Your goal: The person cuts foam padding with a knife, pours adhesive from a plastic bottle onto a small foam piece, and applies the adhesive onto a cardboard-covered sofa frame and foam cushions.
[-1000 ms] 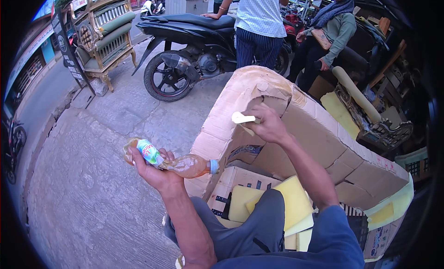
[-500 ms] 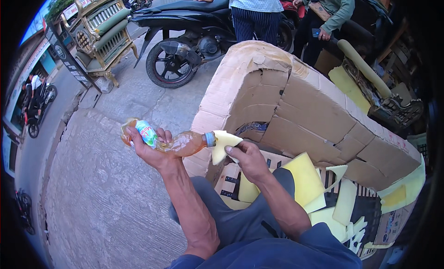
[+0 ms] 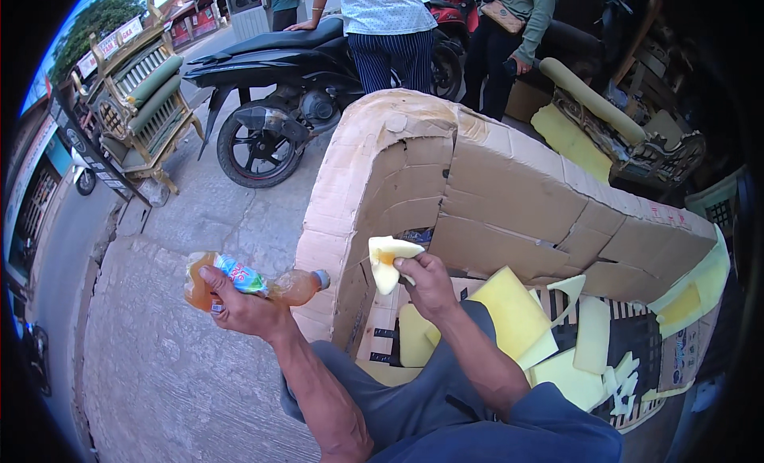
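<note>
Head: L hand (image 3: 245,310) holds capped btl (image 3: 251,281), amber liq. (image 3: 296,288) inside.

On my feed, left hand (image 3: 245,310) has drawn the bottle (image 3: 248,278) off the foam scrap (image 3: 386,248); half a second ago they met, now a gap. Amber patch (image 3: 387,257) now showing on scrap.

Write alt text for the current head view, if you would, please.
The left hand holds a plastic bottle of amber liquid, and the right hand pinches an amber-stained foam piece. Ahead is a cardboard-covered sofa frame with yellow foam sheets inside; a black motorcycle stands beyond.
</note>
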Tool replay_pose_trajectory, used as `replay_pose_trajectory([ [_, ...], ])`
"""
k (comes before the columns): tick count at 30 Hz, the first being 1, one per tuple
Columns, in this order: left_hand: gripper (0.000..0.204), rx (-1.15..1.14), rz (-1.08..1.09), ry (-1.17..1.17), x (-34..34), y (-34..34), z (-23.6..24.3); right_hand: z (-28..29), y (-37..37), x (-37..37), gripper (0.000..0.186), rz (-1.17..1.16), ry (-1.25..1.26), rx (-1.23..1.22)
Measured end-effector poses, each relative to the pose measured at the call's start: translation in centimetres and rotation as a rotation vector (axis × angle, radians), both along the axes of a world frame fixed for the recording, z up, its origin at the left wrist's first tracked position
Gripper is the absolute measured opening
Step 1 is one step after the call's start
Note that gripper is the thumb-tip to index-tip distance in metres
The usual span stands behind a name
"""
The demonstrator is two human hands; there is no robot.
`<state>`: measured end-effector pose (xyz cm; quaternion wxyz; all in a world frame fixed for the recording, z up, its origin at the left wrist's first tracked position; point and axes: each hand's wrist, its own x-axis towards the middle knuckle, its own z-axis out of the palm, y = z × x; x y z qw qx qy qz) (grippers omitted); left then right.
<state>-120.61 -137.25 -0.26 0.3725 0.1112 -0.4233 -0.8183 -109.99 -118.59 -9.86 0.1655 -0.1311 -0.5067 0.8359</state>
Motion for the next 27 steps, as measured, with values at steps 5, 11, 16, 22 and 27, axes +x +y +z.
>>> replay_pose_trajectory([
  [5,0.041,0.324,-0.404,-0.002,-1.2,-4.9,-3.4,2.8,11.4,-3.8,0.03,-0.55,-0.031,0.821],
  [11,0.041,0.521,-0.443,-0.097,-1.6,-3.5,-2.7,6.1,23.2,-7.1,0.032,-0.837,-0.163,1.676],
  [16,0.041,0.492,-0.489,-0.085,-1.7,-3.6,-3.1,2.4,21.9,-7.4,0.035,-0.828,0.022,1.906],
  [22,0.04,0.416,-0.44,-0.135,-1.7,-2.3,-2.9,-12.0,21.7,-4.2,0.037,-0.507,-0.067,2.027],
  [27,0.043,0.43,-0.454,-0.091,-1.6,-3.3,-3.2,-4.4,19.8,-4.1,0.043,-0.73,0.017,1.846],
])
